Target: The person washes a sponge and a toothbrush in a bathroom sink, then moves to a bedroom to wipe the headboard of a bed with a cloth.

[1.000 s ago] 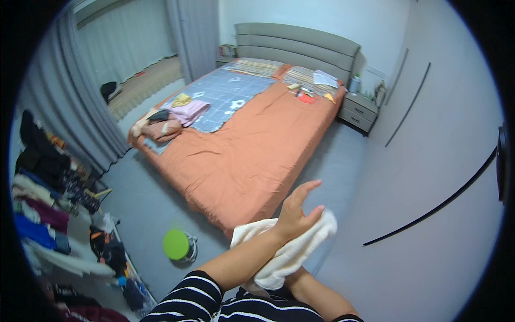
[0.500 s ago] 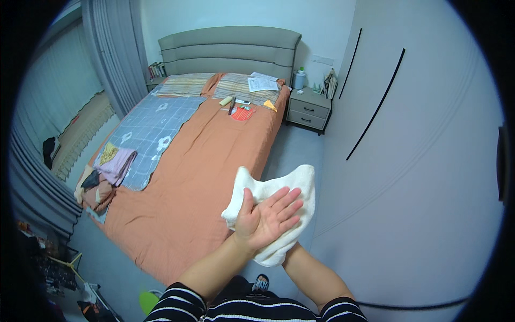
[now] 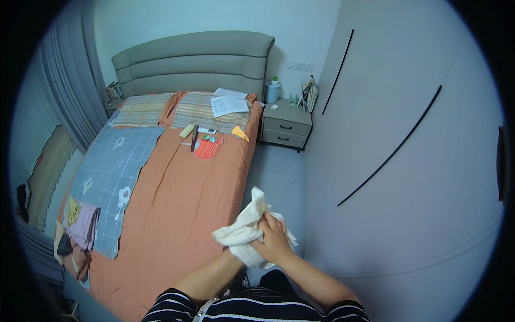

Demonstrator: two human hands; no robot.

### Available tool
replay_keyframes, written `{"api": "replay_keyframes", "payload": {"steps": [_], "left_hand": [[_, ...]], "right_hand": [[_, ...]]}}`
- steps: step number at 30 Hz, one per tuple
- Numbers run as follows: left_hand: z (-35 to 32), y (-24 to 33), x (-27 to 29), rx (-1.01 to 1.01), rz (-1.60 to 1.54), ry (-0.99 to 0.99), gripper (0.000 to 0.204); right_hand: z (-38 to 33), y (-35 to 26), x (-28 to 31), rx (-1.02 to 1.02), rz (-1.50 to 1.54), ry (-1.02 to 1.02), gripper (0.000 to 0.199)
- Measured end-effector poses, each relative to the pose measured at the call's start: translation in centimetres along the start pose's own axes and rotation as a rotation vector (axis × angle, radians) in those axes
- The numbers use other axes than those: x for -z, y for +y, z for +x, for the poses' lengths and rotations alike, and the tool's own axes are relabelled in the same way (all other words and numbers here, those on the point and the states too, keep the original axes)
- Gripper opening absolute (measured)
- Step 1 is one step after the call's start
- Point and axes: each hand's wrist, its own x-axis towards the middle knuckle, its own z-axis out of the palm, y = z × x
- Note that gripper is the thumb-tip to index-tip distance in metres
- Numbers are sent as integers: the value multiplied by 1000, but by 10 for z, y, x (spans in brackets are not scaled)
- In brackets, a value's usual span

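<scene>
Towel [image 3: 242, 232], white, bunched | we hold it in both hands in front of our chest, above the floor strip between bed [image 3: 177, 198] and wardrobe [image 3: 407, 161] | right hand [image 3: 274, 239] closed over it | left hand mostly hidden beneath, grip we cannot tell.

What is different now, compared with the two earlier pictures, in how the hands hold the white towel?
The towel was spread flat under an open palm; now it is bunched up, and the right hand has closed over it. The left hand is now hidden beneath the cloth. The view has turned toward the headboard. Both hands stay on the towel.
</scene>
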Motion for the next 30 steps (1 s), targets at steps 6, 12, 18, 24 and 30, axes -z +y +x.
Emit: {"api": "replay_keyframes", "payload": {"steps": [6, 12, 18, 24, 30], "left_hand": [[141, 54, -13, 207, 144, 241, 32], [319, 116, 11, 110, 356, 164, 34], [458, 203, 6, -72, 287, 254, 46], [587, 259, 44, -46, 364, 307, 48], [729, 339, 57, 112, 314, 334, 57]], "right_hand": [[120, 109, 19, -63, 10, 281, 46], [275, 229, 32, -229, 412, 480, 27], [406, 284, 44, 12, 397, 112, 74], [527, 371, 9, -223, 591, 168, 49], [658, 494, 12, -524, 782, 164, 28]]}}
